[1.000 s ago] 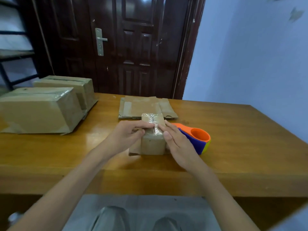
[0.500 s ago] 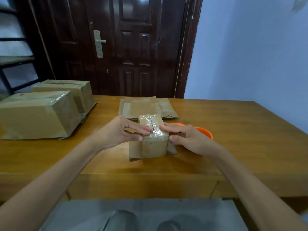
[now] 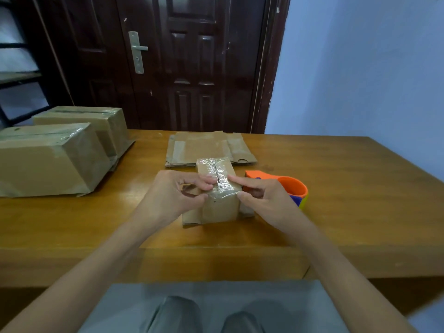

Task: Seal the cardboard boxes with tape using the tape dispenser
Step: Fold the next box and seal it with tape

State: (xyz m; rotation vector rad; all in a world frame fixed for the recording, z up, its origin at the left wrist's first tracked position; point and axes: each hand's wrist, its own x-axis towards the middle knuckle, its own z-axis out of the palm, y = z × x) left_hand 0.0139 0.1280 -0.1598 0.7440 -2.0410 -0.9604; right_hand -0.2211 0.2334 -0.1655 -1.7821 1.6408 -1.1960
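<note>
A small cardboard box [image 3: 217, 207] stands in the middle of the wooden table [image 3: 348, 200], with clear tape running along its top seam. My left hand [image 3: 171, 195] holds its left side, curled fingers on the taped top and thumb at the near top edge. My right hand [image 3: 263, 200] holds the right side, index finger lying on the tape and thumb at the near right corner. The orange, blue and yellow tape dispenser [image 3: 292, 187] lies on the table just right of the box, partly behind my right hand, and neither hand touches it.
Two larger taped cardboard boxes [image 3: 48, 159] [image 3: 101, 123] sit at the table's left. Flattened cardboard [image 3: 204, 147] lies right behind the small box. A dark door [image 3: 192, 63] stands beyond the table and a blue wall [image 3: 360, 68] on the right.
Both hands moved from the box's sides up to its near top edge, fingers now on the tape. More of the dispenser shows beside my right hand.
</note>
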